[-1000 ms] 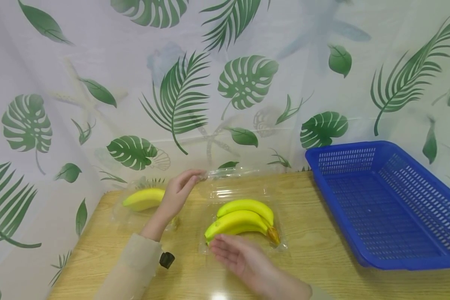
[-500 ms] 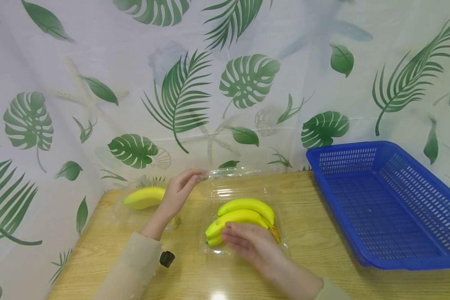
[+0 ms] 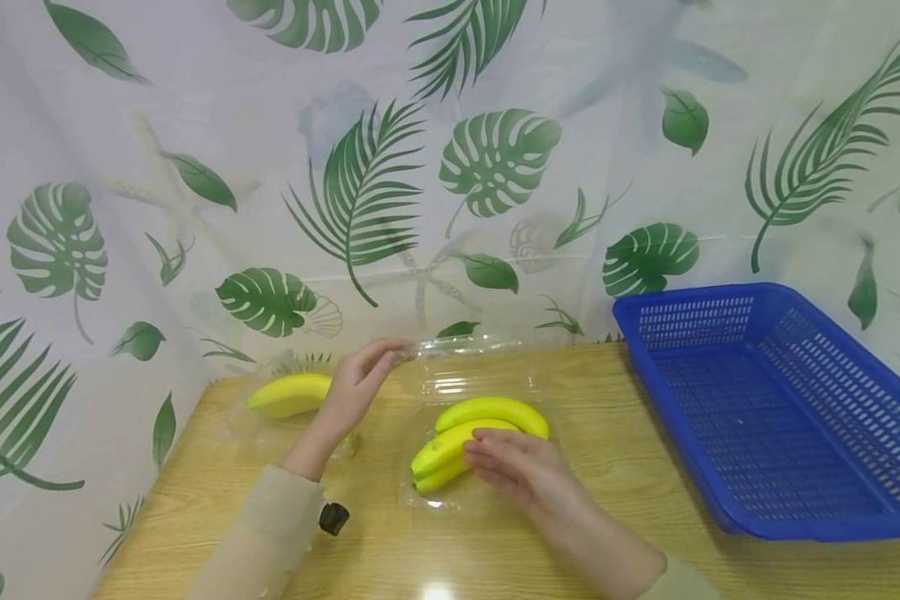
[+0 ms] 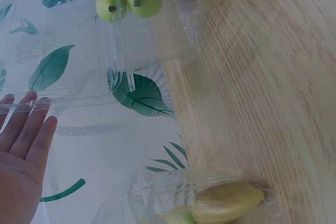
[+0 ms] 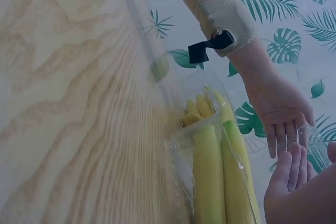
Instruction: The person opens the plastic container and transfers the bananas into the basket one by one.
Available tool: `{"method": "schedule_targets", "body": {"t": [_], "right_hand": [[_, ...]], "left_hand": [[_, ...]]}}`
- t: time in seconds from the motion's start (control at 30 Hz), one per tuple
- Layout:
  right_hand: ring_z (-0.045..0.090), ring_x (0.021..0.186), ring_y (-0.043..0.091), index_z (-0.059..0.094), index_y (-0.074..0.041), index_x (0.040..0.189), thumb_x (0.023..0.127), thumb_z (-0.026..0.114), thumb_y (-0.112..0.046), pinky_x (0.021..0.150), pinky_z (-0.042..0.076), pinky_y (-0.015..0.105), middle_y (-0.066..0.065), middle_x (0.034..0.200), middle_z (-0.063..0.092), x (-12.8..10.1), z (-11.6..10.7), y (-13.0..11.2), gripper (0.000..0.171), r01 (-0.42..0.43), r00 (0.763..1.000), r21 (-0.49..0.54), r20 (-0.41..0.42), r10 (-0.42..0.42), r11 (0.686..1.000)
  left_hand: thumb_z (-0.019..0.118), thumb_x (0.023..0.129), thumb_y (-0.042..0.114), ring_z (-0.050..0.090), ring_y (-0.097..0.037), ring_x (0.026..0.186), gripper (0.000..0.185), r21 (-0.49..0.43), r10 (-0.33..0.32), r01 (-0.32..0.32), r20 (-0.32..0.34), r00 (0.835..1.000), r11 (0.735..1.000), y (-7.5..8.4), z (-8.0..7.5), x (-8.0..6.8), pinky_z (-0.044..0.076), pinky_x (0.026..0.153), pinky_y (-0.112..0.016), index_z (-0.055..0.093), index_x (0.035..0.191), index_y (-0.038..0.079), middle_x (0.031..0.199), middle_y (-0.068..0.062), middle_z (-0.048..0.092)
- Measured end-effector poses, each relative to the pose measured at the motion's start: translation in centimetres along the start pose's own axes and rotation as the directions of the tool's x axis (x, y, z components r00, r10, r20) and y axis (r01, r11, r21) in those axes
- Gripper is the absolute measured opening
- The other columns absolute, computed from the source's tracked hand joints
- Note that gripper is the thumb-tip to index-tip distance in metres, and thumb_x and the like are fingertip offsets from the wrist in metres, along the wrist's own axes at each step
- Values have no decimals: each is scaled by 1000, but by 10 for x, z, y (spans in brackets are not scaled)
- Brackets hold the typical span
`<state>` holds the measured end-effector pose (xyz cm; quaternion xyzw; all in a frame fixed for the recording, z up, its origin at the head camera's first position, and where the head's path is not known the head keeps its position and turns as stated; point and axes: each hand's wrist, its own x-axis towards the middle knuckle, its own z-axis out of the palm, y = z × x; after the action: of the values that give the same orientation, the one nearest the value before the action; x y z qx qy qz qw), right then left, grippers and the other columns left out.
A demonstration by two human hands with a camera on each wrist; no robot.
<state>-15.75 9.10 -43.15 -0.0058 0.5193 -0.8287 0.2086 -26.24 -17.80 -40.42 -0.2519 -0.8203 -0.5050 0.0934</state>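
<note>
The right hand [image 3: 521,471] lies with relaxed, nearly straight fingers on the bunch of bananas [image 3: 480,433], which sits in the open clear plastic box [image 3: 427,496] on the wooden table [image 3: 622,433]. The left hand [image 3: 356,387], fingers straight, touches the edge of the box's raised lid [image 3: 468,354] at its fingertips. Behind that wrist a second banana [image 3: 288,394] lies in another clear pack. A blue basket [image 3: 765,400] stands well apart to the right.

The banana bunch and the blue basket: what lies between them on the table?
In the head view, only bare wooden table lies between the banana bunch and the blue basket.
</note>
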Motion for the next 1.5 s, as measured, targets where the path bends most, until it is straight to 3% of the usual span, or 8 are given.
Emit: {"method": "schedule_targets", "body": {"t": [0.37,0.63,1.03,1.23,1.5], "right_hand": [[78,102,8,57,11,141,102,68,-7,101,62,27,1,113,82,4,-6,-11,45,62,989,-159,-121,-82,985],[75,105,6,55,8,145,103,69,-10,101,62,23,10,130,76,6,-15,-15,48,68,980,-250,-162,-111,966],[69,110,5,55,3,147,102,70,-13,96,55,9,17,137,71,8,-31,-24,51,69,970,-446,-178,-164,892],[68,112,7,53,2,149,102,71,-15,96,55,9,20,140,66,9,-36,-25,53,65,968,-489,-179,-174,870],[68,107,3,52,4,148,103,70,-12,93,56,8,22,140,65,12,-43,-27,51,77,961,-500,-194,-198,862]], "left_hand": [[47,112,10,68,-44,126,33,-1,7,-7,-2,1000,1000,-1,0,-1,57,111,-52,64,134,-7,137,-27,69],[47,112,11,67,-43,127,33,-13,-3,3,4,1000,1000,-2,0,-2,56,112,-51,63,136,-6,138,-26,69],[47,112,11,68,-43,127,34,-22,1,-1,14,1000,1000,-1,0,-2,56,113,-49,63,136,-6,138,-26,68],[47,112,11,66,-44,129,34,-16,-22,22,9,1000,1000,0,-1,-4,56,113,-52,63,137,-7,139,-27,68],[47,112,11,66,-44,130,35,-21,-25,25,15,1000,999,1,-2,-4,55,114,-52,63,137,-7,139,-26,68]]}}
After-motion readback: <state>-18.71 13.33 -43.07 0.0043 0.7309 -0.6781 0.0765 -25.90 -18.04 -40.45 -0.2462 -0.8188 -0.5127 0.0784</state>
